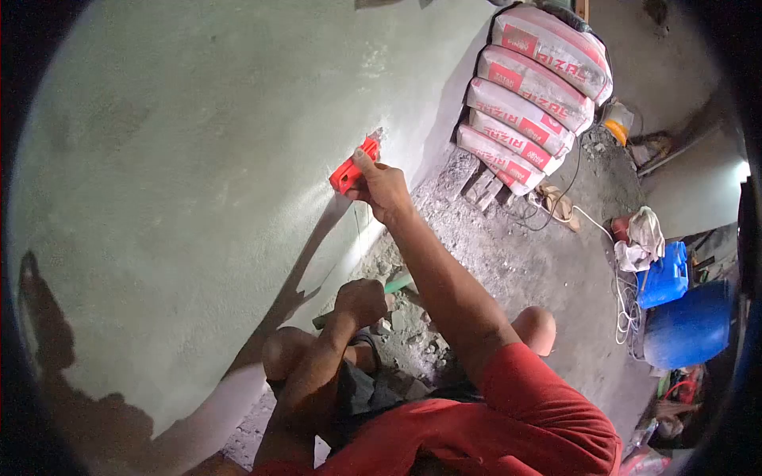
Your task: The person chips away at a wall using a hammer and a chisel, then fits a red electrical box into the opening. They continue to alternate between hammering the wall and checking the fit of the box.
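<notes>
My right hand (pixel 382 189) is closed on a bright red-orange plastic piece (pixel 347 174), oblong and box-like with openings in its side. The thumb lies on top of it. I hold it up against the grey plastered wall (pixel 198 159), where a small rough chipped patch (pixel 377 135) shows at its upper end. Lower down, near my knee, my left hand (pixel 361 303) makes a fist around a green bar-like thing (pixel 398 282). Its ends stick out on both sides of the fist; the rest is hidden by the fingers.
Stacked cement bags (pixel 524 103) stand by the wall on wooden blocks (pixel 480 189). Rubble (pixel 409 333) lies on the floor by my legs. To the right are a white cord (pixel 623 309), a blue jug (pixel 663 276), a blue drum (pixel 689 325) and a yellow-and-white bucket (pixel 617 123).
</notes>
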A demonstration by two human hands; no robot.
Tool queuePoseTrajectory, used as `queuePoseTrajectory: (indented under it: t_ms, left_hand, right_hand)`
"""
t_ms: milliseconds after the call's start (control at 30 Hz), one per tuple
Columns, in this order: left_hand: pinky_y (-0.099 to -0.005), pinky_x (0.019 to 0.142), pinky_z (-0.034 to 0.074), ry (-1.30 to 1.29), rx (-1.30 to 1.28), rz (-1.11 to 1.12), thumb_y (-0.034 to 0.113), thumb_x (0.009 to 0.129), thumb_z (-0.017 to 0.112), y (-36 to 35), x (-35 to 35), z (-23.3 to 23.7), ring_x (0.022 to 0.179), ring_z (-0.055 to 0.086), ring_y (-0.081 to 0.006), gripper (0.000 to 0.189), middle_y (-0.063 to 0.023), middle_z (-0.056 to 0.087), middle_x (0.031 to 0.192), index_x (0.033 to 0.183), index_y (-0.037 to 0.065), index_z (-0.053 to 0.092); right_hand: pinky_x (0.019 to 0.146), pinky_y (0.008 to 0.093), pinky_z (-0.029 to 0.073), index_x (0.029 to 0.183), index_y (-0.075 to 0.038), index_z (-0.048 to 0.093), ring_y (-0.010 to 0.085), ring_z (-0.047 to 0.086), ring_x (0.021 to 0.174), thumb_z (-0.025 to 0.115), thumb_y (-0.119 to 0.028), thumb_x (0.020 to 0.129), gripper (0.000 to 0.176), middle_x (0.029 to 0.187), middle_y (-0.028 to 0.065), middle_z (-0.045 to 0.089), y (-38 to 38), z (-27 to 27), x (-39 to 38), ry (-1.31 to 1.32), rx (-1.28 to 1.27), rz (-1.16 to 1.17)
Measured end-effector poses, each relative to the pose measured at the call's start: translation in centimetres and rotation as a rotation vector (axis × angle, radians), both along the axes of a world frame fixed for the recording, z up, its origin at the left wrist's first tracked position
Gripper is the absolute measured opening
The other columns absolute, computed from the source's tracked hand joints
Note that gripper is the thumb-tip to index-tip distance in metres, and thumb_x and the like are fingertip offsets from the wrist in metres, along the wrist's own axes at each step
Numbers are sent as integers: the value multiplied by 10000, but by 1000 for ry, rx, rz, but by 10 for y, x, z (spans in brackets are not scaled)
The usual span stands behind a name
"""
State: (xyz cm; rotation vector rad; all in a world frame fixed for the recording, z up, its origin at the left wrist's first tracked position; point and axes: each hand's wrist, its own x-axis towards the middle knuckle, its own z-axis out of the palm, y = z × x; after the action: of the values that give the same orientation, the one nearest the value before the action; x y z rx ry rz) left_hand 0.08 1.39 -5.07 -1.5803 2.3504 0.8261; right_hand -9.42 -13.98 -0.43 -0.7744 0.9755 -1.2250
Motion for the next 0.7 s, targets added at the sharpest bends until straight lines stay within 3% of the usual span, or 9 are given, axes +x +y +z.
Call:
queuePoseTrajectory:
  t_ms: [100,200,300,400,700]
  left_hand:
    - [-479,826,539,78,-13,21,436,937,558,0,-2,-6,906,698,-392,492,-259,701,927,935,-32,712]
    - [-477,846,533,81,8,62,430,934,568,-1,-6,-1,927,695,-390,481,-252,703,955,971,-28,708]
    - [-483,858,530,58,25,37,419,936,562,-1,-8,5,934,694,-390,467,-252,703,969,973,-22,711]
    - [-456,832,548,46,-7,27,361,915,599,1,-8,5,923,708,-355,373,-197,721,965,970,14,725]
    - [-460,821,549,125,-50,20,326,902,595,7,-9,15,899,708,-368,353,-213,718,943,912,2,734]
  right_hand:
    - [592,295,577,1034,93,604,183,651,640,654,-423,948,526,852,126,666,7,5,5,-30,-31,17]
    - [689,314,579,1091,50,599,194,659,846,585,-358,999,418,939,118,657,13,0,2,-147,-42,83]
    - [644,323,574,1099,52,605,179,658,761,602,-269,985,341,908,89,660,10,2,-1,-187,-29,127]
    - [678,354,574,1077,39,607,216,660,804,603,-261,984,314,928,124,664,2,-4,-4,-223,-16,142]
    - [666,360,571,976,21,628,222,651,731,584,-258,994,283,841,114,651,5,6,0,-134,-6,99]
